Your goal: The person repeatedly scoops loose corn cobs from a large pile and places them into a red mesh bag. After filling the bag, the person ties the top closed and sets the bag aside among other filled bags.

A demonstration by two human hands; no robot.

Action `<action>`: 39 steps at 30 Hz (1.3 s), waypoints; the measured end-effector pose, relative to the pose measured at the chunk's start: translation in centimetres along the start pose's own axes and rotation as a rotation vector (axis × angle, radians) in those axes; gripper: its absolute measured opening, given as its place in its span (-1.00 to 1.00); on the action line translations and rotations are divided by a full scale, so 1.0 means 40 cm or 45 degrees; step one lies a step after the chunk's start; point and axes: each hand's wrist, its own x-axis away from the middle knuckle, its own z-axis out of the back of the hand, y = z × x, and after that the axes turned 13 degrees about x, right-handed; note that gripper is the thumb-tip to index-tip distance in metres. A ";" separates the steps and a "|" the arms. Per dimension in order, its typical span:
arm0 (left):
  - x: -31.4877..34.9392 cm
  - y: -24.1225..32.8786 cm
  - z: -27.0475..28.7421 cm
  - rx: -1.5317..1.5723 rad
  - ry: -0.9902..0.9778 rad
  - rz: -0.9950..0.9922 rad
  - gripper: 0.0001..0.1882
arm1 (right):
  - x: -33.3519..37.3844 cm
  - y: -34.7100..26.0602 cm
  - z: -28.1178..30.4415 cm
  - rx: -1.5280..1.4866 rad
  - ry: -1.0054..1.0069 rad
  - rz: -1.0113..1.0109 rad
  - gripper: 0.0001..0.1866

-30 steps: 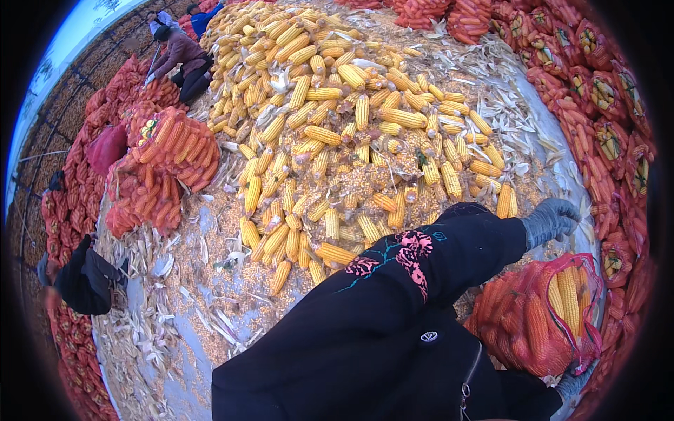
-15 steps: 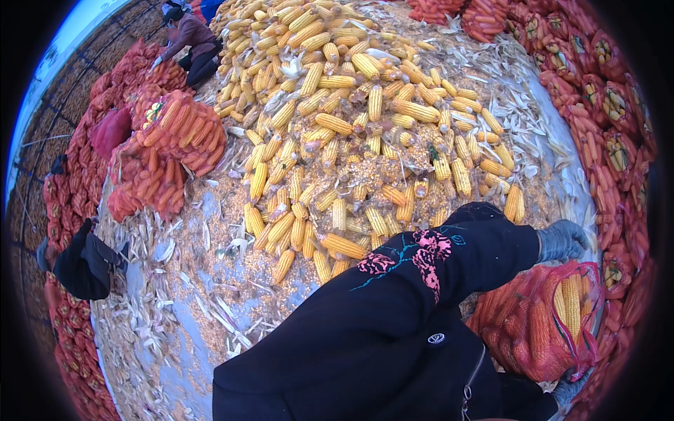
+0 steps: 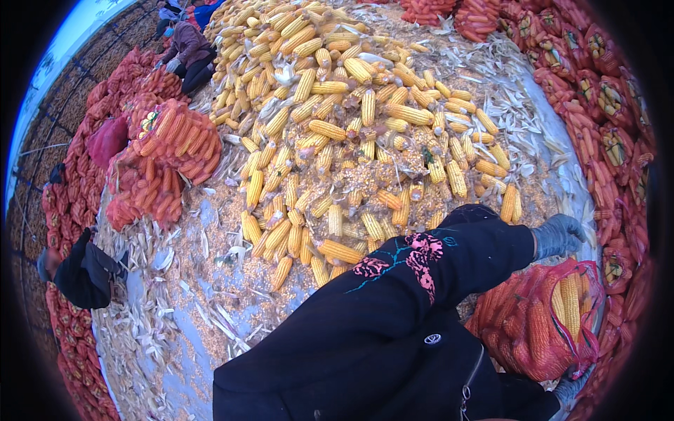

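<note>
My left hand point(image 3: 558, 237), in a grey glove, reaches out to the right just beyond a red mesh sack point(image 3: 512, 326). Its fingers are loosely bent and somewhat apart, and nothing shows in them. The sack lies on its side, full of yellow corn cobs point(image 3: 570, 303) that show bare through its mouth. Down at the sack's near right edge, my right hand point(image 3: 572, 389), also gloved, is closed on the mesh; part of its fingers is hidden. My black sleeve with pink flowers crosses in front of the corn pile.
A large heap of husked corn cobs point(image 3: 326, 130) fills the middle, with loose kernels and husks around it. Filled red sacks point(image 3: 611, 133) line the right side, and more sacks point(image 3: 168, 140) stand at left. One person point(image 3: 186, 49) crouches at the far left; another point(image 3: 84, 270) is nearer.
The whole view has shifted slightly. My left hand has turned a little, its fingers less bent downward. My right hand stays at the sack's edge.
</note>
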 end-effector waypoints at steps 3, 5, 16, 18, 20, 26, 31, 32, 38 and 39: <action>0.027 0.083 0.025 -0.030 -0.075 -0.356 -0.70 | 0.009 -0.037 0.007 0.118 -0.011 0.040 -0.25; 0.077 0.147 0.107 0.189 -0.225 -0.518 -0.64 | 0.027 -0.075 0.022 0.263 0.017 0.116 -0.27; 1.062 0.242 0.894 -1.723 1.835 0.661 -0.26 | 0.082 -0.147 0.070 0.119 0.059 -0.097 -0.23; 1.144 0.224 0.918 -1.586 2.009 0.439 -0.32 | 0.074 -0.145 0.064 -0.135 0.048 -0.232 -0.19; 1.129 0.228 0.926 -1.919 1.900 0.247 -0.33 | 0.064 -0.145 0.063 -0.023 0.082 -0.189 -0.15; 0.850 0.366 0.967 -2.438 1.472 0.748 -0.08 | 0.029 -0.095 0.067 -0.378 0.023 -0.401 -0.17; 0.701 0.421 1.018 -2.172 1.487 1.522 -0.19 | 0.010 0.016 0.083 0.336 0.119 -0.015 -0.18; 0.698 0.417 1.024 -2.128 1.527 1.512 -0.21 | 0.013 0.035 0.086 0.611 0.194 0.066 -0.21; 0.767 0.385 1.037 -2.008 1.638 1.220 0.03 | 0.028 0.057 0.100 0.728 0.176 0.179 -0.21; 0.784 0.379 1.035 -2.031 1.642 1.241 -0.04 | 0.029 0.052 0.094 0.706 0.162 0.097 -0.22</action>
